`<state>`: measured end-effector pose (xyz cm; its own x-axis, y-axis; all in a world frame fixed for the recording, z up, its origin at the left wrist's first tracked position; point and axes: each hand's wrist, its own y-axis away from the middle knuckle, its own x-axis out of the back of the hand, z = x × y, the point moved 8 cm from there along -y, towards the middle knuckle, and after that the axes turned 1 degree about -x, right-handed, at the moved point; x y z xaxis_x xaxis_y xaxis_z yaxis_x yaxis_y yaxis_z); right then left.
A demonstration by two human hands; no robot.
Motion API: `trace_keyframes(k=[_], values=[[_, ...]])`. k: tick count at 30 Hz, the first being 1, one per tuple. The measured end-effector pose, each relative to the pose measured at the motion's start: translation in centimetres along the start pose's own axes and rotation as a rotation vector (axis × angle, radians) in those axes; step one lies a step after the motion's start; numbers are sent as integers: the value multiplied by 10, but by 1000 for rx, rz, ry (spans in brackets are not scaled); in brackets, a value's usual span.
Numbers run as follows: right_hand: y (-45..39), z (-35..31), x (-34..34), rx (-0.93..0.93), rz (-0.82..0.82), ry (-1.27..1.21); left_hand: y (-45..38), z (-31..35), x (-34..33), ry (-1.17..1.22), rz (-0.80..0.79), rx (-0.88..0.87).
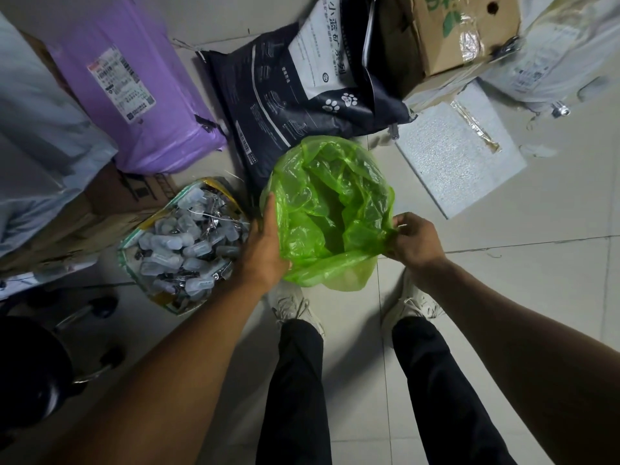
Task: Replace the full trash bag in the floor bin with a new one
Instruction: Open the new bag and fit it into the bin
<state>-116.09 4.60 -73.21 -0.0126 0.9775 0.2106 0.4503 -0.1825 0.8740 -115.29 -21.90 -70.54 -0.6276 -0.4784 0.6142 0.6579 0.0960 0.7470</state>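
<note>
A: The green bag [330, 209] sits on the floor (bin hidden beneath), left hand [265, 241] flat against its side, fingers together.

B: Right hand [414, 238] pinches the rim; thin film could tear if tugged.

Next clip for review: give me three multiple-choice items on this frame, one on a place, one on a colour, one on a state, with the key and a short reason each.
1. What lies just left of the green bag?
A. a bag of small plastic parts
B. a foam sheet
C. a shoe

2. What colour is the large parcel at upper left?
A. red
B. purple
C. yellow

3. What is the right hand doing?
A. hanging free
B. pinching the bag's edge
C. resting on the floor

Key: 1 A, it sits beside the left hand; 2 B, its wrap is purple; 3 B, fingers grip the film.
</note>
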Motion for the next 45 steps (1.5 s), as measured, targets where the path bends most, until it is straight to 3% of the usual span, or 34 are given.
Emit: trace_keyframes(k=[7, 15, 20, 26, 32, 38, 42, 45], values=[[9, -13, -15, -47, -77, -261, 2, 4, 7, 66, 58, -56], [-2, -4, -8, -10, 7, 2, -3, -6, -9, 116, 21, 82], [-6, 22, -4, -136, 20, 27, 2, -3, -20, 196, 42, 114], [6, 46, -24, -396, -148, 102, 3, 5, -20, 193, 58, 92], [8, 40, -29, -312, -50, -133, 1, 1, -20, 224, 50, 44], [4, 10, -39, -117, -126, -257, 0, -5, -22, 234, 33, 25], [0, -2, -55, -114, -224, -404, 2, -5, -23, 232, 48, 2], [-4, 2, -56, -121, -207, -442, 3, -6, -25, 230, 68, -1]])
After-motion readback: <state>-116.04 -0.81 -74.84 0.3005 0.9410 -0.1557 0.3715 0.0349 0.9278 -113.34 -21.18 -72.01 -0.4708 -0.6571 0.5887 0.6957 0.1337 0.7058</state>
